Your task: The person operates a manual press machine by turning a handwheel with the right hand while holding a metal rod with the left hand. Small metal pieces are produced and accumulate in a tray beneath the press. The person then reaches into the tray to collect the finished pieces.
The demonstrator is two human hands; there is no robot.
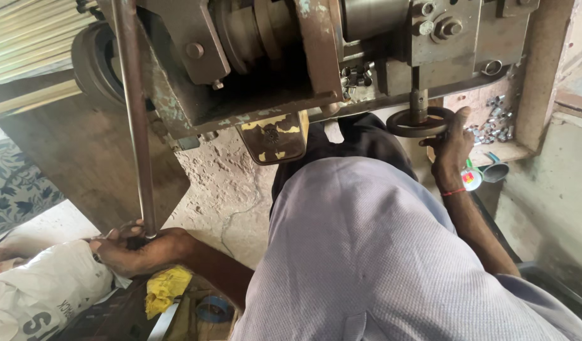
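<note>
A long steel rod point(137, 120) runs down from the top of the view beside a heavy, worn metal machine point(291, 57). My left hand point(136, 249) grips the lower end of this rod, low at the left. My right hand point(452, 148) holds the rim of a small dark handwheel point(409, 124) that hangs on a short shaft under the machine's right side. A red thread circles my right wrist. My pale checked shirt fills the lower middle of the view.
A white printed sack point(45, 293) lies at the lower left, with a yellow cloth point(165, 287) and a blue ring point(214, 309) beside it. Loose nuts and bolts point(496, 123) lie on a ledge at right, above a small cup point(493, 170). Pale rods point(26, 38) are stacked at upper left.
</note>
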